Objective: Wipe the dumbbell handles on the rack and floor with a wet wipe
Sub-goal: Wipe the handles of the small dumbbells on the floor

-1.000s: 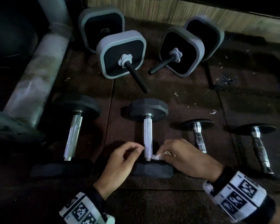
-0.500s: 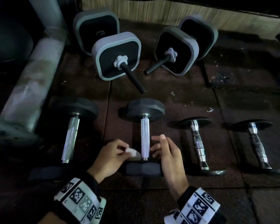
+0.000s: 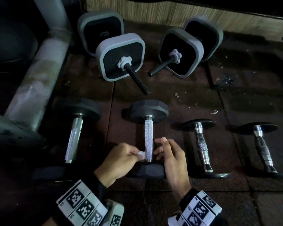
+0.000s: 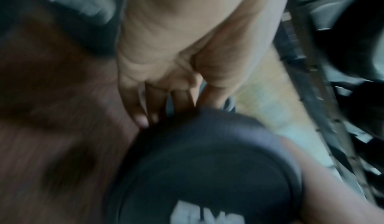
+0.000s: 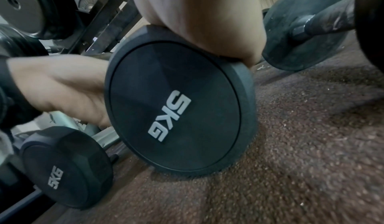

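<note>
Wipe (image 3: 141, 154): pinched by left hand (image 3: 119, 162) against handle (image 3: 148, 141).
Right hand (image 3: 172, 162): fingers loose, empty.
Progress: probably mid-task; other floor handles remain.

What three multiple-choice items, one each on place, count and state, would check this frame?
1. The wipe sits where?
A. left of the handle
B. on the rack
C. on a square plate

2. How many dumbbells lie in the near row?
A. two
B. four
C. six

3. The left hand is:
A. flat on the floor
B. pinching the wipe
C. lifting a dumbbell

Key:
1 A, the wipe touches the handle's left side.
2 B, four lie side by side.
3 B, its fingers curl round the wipe; the right hand holds nothing.
</note>
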